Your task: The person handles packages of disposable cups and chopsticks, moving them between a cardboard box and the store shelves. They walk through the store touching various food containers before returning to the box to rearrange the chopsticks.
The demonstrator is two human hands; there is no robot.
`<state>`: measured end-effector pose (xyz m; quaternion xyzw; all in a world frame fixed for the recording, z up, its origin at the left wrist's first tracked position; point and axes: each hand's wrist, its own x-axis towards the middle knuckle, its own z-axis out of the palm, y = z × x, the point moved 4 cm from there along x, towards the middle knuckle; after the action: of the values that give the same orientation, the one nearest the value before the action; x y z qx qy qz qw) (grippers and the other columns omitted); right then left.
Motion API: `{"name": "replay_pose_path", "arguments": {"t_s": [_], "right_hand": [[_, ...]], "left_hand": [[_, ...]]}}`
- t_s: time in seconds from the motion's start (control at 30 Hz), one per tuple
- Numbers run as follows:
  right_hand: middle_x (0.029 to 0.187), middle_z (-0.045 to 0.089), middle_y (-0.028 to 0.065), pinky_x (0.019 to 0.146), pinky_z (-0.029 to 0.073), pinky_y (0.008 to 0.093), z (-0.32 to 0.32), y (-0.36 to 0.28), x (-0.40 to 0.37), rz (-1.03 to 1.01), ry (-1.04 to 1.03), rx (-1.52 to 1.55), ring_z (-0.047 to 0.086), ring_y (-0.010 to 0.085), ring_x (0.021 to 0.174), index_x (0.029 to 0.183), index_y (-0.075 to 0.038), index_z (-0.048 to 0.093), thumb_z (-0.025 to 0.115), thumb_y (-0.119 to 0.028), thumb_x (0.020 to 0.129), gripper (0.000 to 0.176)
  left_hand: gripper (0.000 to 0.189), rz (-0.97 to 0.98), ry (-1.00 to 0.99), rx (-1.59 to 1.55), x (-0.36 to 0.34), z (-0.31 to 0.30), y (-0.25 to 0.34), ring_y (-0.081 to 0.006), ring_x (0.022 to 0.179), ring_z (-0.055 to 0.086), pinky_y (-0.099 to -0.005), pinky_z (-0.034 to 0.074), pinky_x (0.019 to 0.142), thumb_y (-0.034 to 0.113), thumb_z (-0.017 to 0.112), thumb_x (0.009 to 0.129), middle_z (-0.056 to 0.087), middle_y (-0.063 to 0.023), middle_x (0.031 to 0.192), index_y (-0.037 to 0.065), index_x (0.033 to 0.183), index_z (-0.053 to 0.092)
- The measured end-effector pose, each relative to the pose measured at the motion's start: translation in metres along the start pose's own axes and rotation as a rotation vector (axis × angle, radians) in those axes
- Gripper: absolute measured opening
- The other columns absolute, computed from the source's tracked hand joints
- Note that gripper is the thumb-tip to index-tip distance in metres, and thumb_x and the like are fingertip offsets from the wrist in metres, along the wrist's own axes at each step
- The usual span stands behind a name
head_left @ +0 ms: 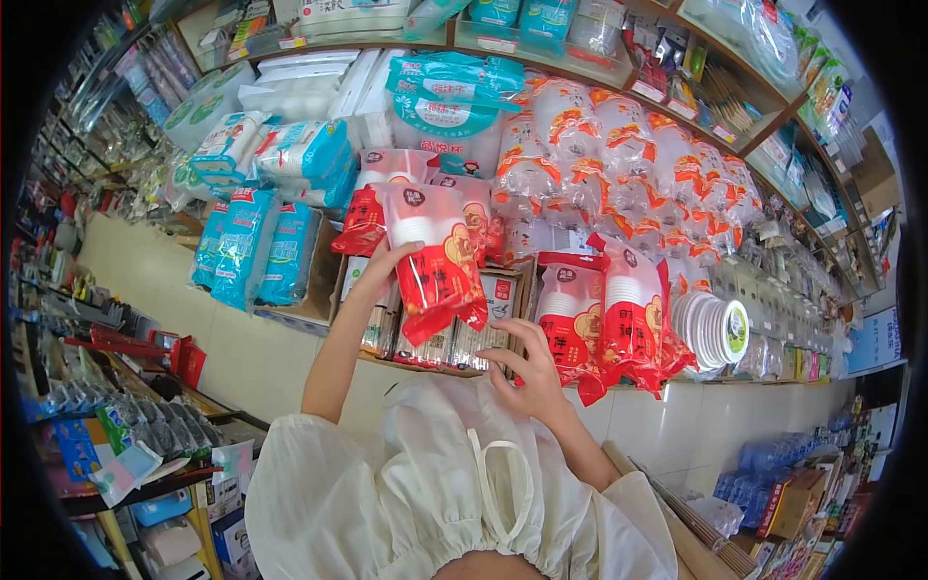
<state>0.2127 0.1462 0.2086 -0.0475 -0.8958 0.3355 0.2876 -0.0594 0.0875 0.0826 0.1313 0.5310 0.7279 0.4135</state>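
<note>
My left hand [383,266] grips the left side of a red-and-clear pack of paper cups [443,275], holding it upright above a box of wrapped goods [469,338]. White cups show through the pack's clear upper part. My right hand [530,369] is empty, its fingers apart and bent, just right of the held pack's lower end. Close to it on the right stand two similar cup packs [570,319] with red printing. More red cup packs [362,213] sit behind the held one.
Blue tissue-like packs [237,246] stand to the left. Bags with orange printing [570,116] are heaped at the back right. A stack of white lidded bowls or plates [710,331] lies at the right. Shelves [551,60] run along the back; poles [691,512] lean at lower right.
</note>
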Motion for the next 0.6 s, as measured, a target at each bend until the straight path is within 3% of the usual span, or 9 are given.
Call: {"name": "replay_pose_path", "arguments": {"t_s": [0.17, 0.27, 0.3, 0.4, 0.43, 0.53, 0.6], "right_hand": [[0.106, 0.054, 0.011, 0.086, 0.043, 0.0397, -0.002, 0.007, -0.015, 0.041, -0.005, 0.003, 0.049, 0.0316, 0.104, 0.085, -0.005, 0.064, 0.062, 0.001, 0.065, 0.021], [0.102, 0.056, 0.0094, 0.085, 0.043, 0.0382, 0.004, 0.013, -0.026, 0.068, -0.032, 0.021, 0.05, 0.0298, 0.102, 0.085, -0.005, 0.064, 0.06, 0.002, 0.066, 0.021], [0.101, 0.056, 0.0089, 0.084, 0.043, 0.0377, 0.006, 0.013, -0.028, 0.081, -0.035, 0.022, 0.05, 0.0291, 0.102, 0.086, -0.005, 0.064, 0.06, 0.002, 0.066, 0.021], [0.1, 0.056, 0.0079, 0.084, 0.044, 0.0369, 0.011, 0.009, -0.031, 0.105, -0.05, 0.03, 0.05, 0.0275, 0.101, 0.086, -0.005, 0.064, 0.059, 0.002, 0.067, 0.021], [0.1, 0.056, 0.0076, 0.084, 0.044, 0.0367, 0.011, 0.008, -0.031, 0.108, -0.056, 0.031, 0.051, 0.0271, 0.101, 0.086, -0.005, 0.064, 0.059, 0.002, 0.067, 0.02], [0.099, 0.056, 0.0082, 0.083, 0.044, 0.0366, 0.013, 0.008, -0.033, 0.122, -0.059, 0.031, 0.051, 0.027, 0.1, 0.085, -0.005, 0.064, 0.059, 0.002, 0.068, 0.019], [0.098, 0.056, 0.0084, 0.083, 0.043, 0.0366, 0.014, 0.011, -0.034, 0.138, -0.048, 0.026, 0.051, 0.0271, 0.099, 0.085, -0.004, 0.063, 0.058, 0.002, 0.068, 0.019]], "left_hand": [[0.05, -0.141, -0.002, 0.042, 0.049, 0.004, 0.008, -0.0179, 0.08, 0.063, -0.0306, 0.054, 0.067, 0.019, 0.068, 0.073, 0.059, -0.0101, 0.095, -0.001, 0.113, 0.044], [0.053, -0.129, -0.038, 0.027, 0.072, 0.016, 0.011, -0.0173, 0.073, 0.064, -0.0284, 0.054, 0.061, 0.024, 0.068, 0.073, 0.061, -0.0101, 0.092, -0.002, 0.112, 0.044], [0.057, -0.129, -0.107, 0.039, 0.084, 0.016, 0.008, -0.0197, 0.082, 0.063, -0.0293, 0.053, 0.067, 0.028, 0.068, 0.073, 0.059, -0.013, 0.099, -0.004, 0.112, 0.043], [0.059, 0.061, 0.105, 0.412, 0.132, -0.005, -0.018, -0.0254, 0.097, 0.058, -0.0333, 0.049, 0.078, 0.033, 0.067, 0.073, 0.054, -0.0162, 0.108, -0.006, 0.111, 0.044], [0.066, 0.221, 0.142, 0.663, 0.143, -0.013, -0.025, -0.032, 0.107, 0.051, -0.0371, 0.042, 0.088, 0.039, 0.066, 0.073, 0.05, -0.0224, 0.114, -0.01, 0.112, 0.042], [0.072, 0.271, 0.054, 0.931, 0.161, -0.03, -0.04, -0.037, 0.107, 0.048, -0.0396, 0.038, 0.092, 0.041, 0.065, 0.074, 0.048, -0.0273, 0.113, -0.012, 0.114, 0.038], [0.074, 0.38, 0.123, 1.075, 0.156, -0.032, -0.044, -0.0415, 0.11, 0.041, -0.0414, 0.036, 0.094, 0.037, 0.067, 0.073, 0.041, -0.0313, 0.116, -0.014, 0.115, 0.035]]}}
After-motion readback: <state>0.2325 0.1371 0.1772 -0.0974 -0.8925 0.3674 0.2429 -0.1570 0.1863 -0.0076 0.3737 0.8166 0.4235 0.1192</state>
